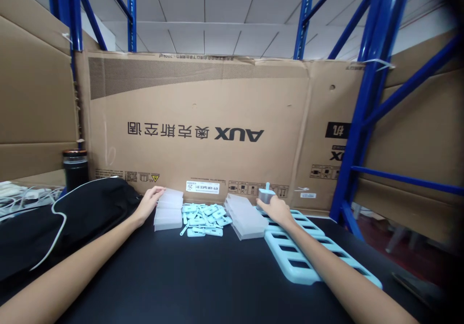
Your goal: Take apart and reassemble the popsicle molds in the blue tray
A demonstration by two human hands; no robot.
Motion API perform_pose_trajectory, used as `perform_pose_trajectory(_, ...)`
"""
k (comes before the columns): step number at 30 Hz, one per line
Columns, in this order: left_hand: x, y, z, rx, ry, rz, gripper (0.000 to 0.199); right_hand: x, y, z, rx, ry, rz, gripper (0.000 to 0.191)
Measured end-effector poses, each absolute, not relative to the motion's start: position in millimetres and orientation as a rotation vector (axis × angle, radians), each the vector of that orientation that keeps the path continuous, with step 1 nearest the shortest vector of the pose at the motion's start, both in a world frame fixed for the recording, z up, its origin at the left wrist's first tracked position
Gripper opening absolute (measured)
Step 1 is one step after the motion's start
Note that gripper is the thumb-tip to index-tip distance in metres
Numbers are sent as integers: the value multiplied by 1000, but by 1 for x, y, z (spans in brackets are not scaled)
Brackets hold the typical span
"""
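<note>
Gripping one blue-topped clear cup in closed right hand | touching clear containers with part-open left hand | showing blue lids loose, unfitted

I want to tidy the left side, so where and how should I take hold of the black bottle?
I'd grip the bottle around its dark body just below the clear band, coming from the front, over the black fabric. It stands upright and looks round, and the fabric hides its base.
</note>
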State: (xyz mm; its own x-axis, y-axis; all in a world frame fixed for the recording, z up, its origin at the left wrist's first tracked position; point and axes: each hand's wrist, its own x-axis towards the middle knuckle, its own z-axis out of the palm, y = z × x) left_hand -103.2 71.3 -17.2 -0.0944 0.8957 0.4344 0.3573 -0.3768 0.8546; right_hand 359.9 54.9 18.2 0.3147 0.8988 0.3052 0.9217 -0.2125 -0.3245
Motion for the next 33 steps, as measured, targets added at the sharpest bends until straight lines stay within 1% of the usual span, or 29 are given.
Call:
perform_pose_trajectory(5, -101, 68, -15, 1696, 1394, 1504, 41, 364, 60, 26, -2089, -1556, -9, 59)
perform_pose_trajectory(9, -102, 70, -16, 1687, 1421, 1506, 41, 357, 60, 45, -2044, -1533, -31, 64)
perform_pose_trajectory(11, -102, 71, -16, 1695, 1424, 1510, 42, 347, 58, 58, -2017, -1568, -72, 63)
perform_pose_trajectory(14, -102, 70, -15, 1722, 1416, 1528, 42, 325, 52, 78, -1955, -1717, -148, 57)
perform_pose_trajectory(17, -102, 69, -14, 1768, 1396, 1548, 41, 294, 43, 93, -1866, -2032, -262, 53)
perform_pose_trajectory(20, -102, 69, -13, 1826, 1395, 1548, 41, 263, 38, 101, -1811, -2268, -369, 57)
perform_pose_trajectory(24, -103, 71, -15, 1925, 1409, 1523, 38, 232, 40, 107, -1796, -2447, -417, 64)
perform_pose_trajectory(27, -103, 73, -16, 2005, 1401, 1492, 33, 220, 42, 108, -1768, -2579, -572, 66)
perform_pose_trajectory(29, -103, 73, -17, 2039, 1398, 1481, 31, 214, 41, 108, -1744, -2640, -650, 67)
perform_pose_trajectory(33, -104, 74, -19, 2069, 1410, 1473, 29, 208, 40, 104, -1711, -2666, -654, 69)
